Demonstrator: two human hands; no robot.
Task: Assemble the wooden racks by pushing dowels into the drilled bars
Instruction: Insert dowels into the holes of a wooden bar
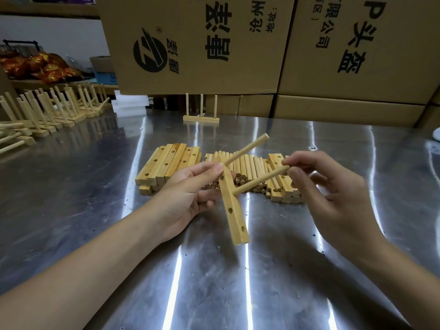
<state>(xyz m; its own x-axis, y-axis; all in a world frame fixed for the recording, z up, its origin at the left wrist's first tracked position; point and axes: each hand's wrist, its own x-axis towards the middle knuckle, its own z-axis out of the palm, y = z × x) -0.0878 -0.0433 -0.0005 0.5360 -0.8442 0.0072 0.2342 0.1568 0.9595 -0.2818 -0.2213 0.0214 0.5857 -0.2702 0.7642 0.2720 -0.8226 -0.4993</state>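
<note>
We push a second dowel (259, 181) into the drilled bar (234, 217).

Our left hand (188, 189) grips the top of the smooth, square wooden bar, held up over the shiny steel bench (71, 186). Our right hand (333, 186) pinches the far end of the round, pale stick, and its tip sits at a hole. If we push it in crooked, it may jam, or the bar may twist in our grip. Another dowel (247, 148) sticks out higher up.

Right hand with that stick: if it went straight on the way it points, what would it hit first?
Probably the bar the left hand grips: the right hand pinches a dowel whose far tip sits at the bar's side, seemingly at a hole, though depth is unclear.
</note>
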